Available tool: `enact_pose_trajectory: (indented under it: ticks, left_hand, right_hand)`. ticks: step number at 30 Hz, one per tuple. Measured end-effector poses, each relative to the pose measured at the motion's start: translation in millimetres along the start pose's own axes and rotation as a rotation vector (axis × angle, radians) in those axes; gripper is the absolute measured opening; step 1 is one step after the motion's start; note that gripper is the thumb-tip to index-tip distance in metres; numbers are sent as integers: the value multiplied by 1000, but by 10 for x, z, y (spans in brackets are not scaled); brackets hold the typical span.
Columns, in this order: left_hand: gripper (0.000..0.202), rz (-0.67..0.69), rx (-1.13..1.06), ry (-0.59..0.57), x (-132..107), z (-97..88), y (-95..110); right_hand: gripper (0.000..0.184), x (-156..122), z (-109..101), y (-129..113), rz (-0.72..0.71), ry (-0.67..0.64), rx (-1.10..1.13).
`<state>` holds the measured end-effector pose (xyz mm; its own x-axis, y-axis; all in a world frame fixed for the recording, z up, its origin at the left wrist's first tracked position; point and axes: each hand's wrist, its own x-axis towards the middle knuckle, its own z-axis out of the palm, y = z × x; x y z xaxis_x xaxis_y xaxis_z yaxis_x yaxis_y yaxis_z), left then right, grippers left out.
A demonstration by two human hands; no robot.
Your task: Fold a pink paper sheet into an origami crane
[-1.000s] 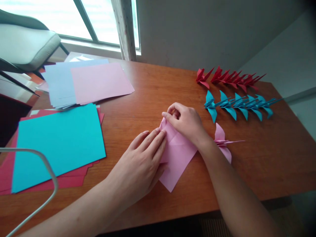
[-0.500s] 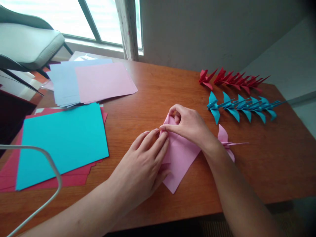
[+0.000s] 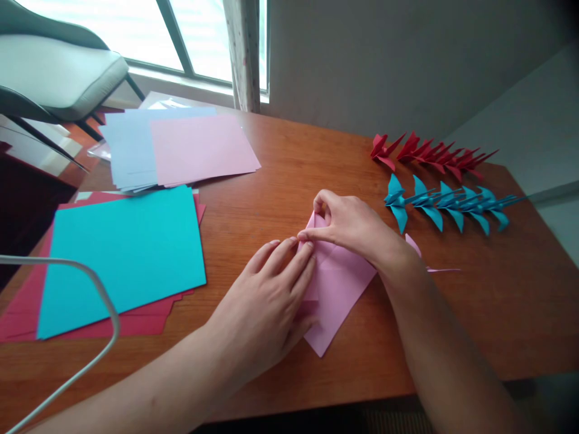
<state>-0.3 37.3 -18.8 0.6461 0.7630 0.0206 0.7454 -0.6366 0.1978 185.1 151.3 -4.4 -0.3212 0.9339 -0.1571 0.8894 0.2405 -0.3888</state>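
A pink paper square (image 3: 337, 289), partly folded, lies on the wooden table (image 3: 289, 163). My left hand (image 3: 266, 307) rests flat on its left side, fingers stretched out and pressing it down. My right hand (image 3: 348, 226) pinches the paper's upper corner between thumb and fingers, folding it over. A finished pink paper crane (image 3: 418, 250) lies just behind my right wrist, mostly hidden by it.
A row of blue paper cranes (image 3: 446, 205) and a row of red paper cranes (image 3: 429, 154) lie at the right back. Turquoise sheets on red sheets (image 3: 122, 253) lie at left, pale blue and pink sheets (image 3: 181, 147) behind. A chair (image 3: 58, 72) stands by the window.
My right hand has worked the upper corner of the pink paper, its fingers sliding slightly along the fold. The left hand stays pressed down. The view has shifted a little left.
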Motion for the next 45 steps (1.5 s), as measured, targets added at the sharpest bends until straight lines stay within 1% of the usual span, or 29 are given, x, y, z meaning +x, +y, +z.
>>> enact_pose_trajectory:
  ticks: [5, 7, 9, 11, 14, 19, 21, 24, 28, 36, 40, 45]
  left_hand:
    - [76, -3, -15, 3, -17, 10, -4]
    - [76, -6, -20, 3, -18, 13, -8]
    - [76, -8, -28, -4, -17, 13, -10]
    - [74, -8, -35, -14, -16, 11, -10]
    - [73, -9, -43, -15, -14, 3, -6]
    - [74, -13, -43, -28, -5, -13, -3]
    - [74, -13, -41, -29, -1, -13, -4]
    - [73, -10, -37, -18, 3, -6, -6]
    - [73, -7, -35, -4, 1, 4, -8]
    - [73, -8, -28, 10, -6, 0, -10]
    - [73, -10, -25, 10, 5, 7, -9]
    - [73, -2, -33, 9, -7, 7, -7]
  right_hand:
    - [40, 58, -74, -32, -11, -65, -53]
    - [44, 82, -140, -90, -1, -113, -105]
    - [44, 93, -202, -158, 11, -175, -153]
    - [44, 89, -237, -209, 30, -192, -192]
    - [43, 79, -227, -205, 45, -158, -187]
    - [27, 119, -151, -41, 46, -65, 29]
    - [24, 147, -138, 15, 51, -37, 71]
    - [19, 178, -145, 50, 42, -22, 84]
    - [14, 189, -167, 36, 44, -26, 62]
    - [11, 190, -122, 41, 42, 18, 47]
    - [14, 199, -80, 71, 74, 38, 86]
    - [18, 128, -113, 41, 48, 30, 133]
